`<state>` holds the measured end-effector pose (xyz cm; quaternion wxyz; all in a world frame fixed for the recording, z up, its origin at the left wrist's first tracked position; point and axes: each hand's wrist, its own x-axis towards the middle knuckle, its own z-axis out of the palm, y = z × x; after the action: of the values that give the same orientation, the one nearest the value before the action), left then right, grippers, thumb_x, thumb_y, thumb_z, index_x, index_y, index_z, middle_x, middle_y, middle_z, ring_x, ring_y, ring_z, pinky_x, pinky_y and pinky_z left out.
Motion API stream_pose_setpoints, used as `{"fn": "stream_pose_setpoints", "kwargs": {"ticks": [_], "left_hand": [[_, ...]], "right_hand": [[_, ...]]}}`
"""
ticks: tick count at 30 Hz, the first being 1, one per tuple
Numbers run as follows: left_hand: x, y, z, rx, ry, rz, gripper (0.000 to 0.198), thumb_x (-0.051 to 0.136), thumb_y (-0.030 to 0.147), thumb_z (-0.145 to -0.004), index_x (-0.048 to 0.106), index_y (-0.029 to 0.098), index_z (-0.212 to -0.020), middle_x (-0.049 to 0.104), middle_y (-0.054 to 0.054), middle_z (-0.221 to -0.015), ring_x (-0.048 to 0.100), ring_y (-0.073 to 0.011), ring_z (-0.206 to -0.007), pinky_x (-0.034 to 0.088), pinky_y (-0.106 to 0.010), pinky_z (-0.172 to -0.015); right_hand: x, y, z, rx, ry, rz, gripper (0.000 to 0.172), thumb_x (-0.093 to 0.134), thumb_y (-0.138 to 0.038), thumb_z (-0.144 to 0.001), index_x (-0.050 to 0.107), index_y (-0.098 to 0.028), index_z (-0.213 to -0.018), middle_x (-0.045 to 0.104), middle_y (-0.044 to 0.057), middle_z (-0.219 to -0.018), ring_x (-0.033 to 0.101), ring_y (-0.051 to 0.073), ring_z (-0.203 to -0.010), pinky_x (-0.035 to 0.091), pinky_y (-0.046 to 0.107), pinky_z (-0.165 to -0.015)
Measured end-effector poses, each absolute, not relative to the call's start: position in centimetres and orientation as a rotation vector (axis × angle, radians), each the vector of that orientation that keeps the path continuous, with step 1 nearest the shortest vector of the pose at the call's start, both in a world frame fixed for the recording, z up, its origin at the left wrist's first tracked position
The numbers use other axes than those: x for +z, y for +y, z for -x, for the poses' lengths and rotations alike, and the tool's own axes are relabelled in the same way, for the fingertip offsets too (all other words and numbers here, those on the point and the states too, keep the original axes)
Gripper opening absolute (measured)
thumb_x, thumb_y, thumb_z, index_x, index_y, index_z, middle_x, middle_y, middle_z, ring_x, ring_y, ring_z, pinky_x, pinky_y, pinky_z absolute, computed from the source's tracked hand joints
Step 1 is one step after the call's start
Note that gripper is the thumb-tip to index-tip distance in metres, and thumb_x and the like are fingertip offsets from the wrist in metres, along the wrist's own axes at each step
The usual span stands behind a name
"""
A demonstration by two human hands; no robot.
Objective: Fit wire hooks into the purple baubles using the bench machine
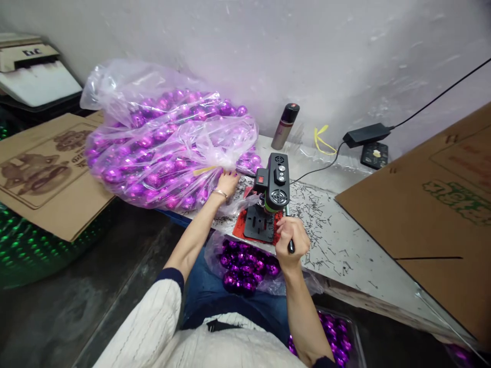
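Both Hands Busy at a Bench Press Beside a Bag of Purple Balls

Head view: Watching from my remote seat, I see the right hand (293, 240) wrapped around the lever handle (291, 247) of a small black press (278, 176), whose base plate (259, 225) sits on a red sheet (240, 225). The left hand (229, 184) reaches to the gathered neck of a clear plastic bag (115, 94) filled with shiny purple balls (111, 174), left of the press. Its palm is hidden, so I cannot tell whether the fingers pinch the film or merely rest there. A second purple cluster (247, 271) lies at the lap.

I judge the step in hand to be feeding: lever steadied, left hand at the supply. The next move, as I read it, calls for drawing the left fingers back without snagging film, then keeping them away from the press head whenever the lever travels.

Room is tightest on the left, where the bag crowds the machine; the base plate lies near the front edge of the table (351, 258). I find wider space to the right, over scattered dark bits (316, 214), before the cardboard box (433, 214). Behind, a spray can (286, 125) and a power adapter (366, 134) limit the reach.
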<state>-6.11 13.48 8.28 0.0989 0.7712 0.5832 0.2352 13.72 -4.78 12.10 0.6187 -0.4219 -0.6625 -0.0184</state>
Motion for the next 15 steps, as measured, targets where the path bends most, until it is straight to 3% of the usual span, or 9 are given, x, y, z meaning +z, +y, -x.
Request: {"fn": "stream_pose_setpoints", "kwargs": {"ticks": [4, 7, 11, 15], "left_hand": [[7.5, 15.5, 6.6, 0.607, 1.74, -2.232, 0.037, 0.062, 0.004, -0.081, 0.069, 0.011, -0.117, 0.072, -0.017, -0.108, 0.066, -0.0343, -0.111, 0.051, -0.049, -0.101], [7.8, 13.6, 7.7, 0.622, 1.698, -2.228, 0.051, 0.069, 0.016, -0.083, 0.061, 0.011, -0.132, 0.07, -0.018, -0.117, 0.066, -0.0348, -0.113, 0.052, -0.046, -0.1], [8.2, 7.5, 8.6, 1.072, 1.407, -1.968, 0.065, 0.073, 0.045, -0.086, 0.052, 0.019, -0.142, 0.064, -0.013, -0.135, 0.064, -0.0301, -0.122, 0.051, -0.044, -0.106], [6.3, 0.3, 7.1, 1.323, 1.089, -1.384, 0.058, 0.059, 0.051, -0.096, 0.049, 0.02, -0.143, 0.066, -0.014, -0.134, 0.069, -0.0254, -0.117, 0.058, -0.041, -0.1]], "right_hand": [[12.1, -4.7, -13.8, -0.051, -1.539, 0.954, 0.027, 0.043, -0.007, -0.094, 0.05, -0.022, -0.072, 0.058, 0.0, -0.069, 0.059, 0.014, -0.067, 0.046, 0.029, -0.062], [12.1, -4.7, -13.8, -0.056, -1.542, 0.95, 0.028, 0.043, -0.006, -0.094, 0.049, -0.022, -0.072, 0.057, -0.001, -0.068, 0.059, 0.013, -0.068, 0.046, 0.028, -0.062], [12.1, -4.7, -13.7, -0.059, -1.534, 0.959, 0.028, 0.042, -0.008, -0.094, 0.05, -0.023, -0.072, 0.056, -0.001, -0.066, 0.06, 0.014, -0.067, 0.046, 0.03, -0.061], [11.8, -4.7, -13.7, -0.045, -1.506, 0.966, 0.027, 0.044, -0.01, -0.095, 0.051, -0.023, -0.072, 0.058, 0.0, -0.067, 0.061, 0.015, -0.067, 0.046, 0.031, -0.062]]}}
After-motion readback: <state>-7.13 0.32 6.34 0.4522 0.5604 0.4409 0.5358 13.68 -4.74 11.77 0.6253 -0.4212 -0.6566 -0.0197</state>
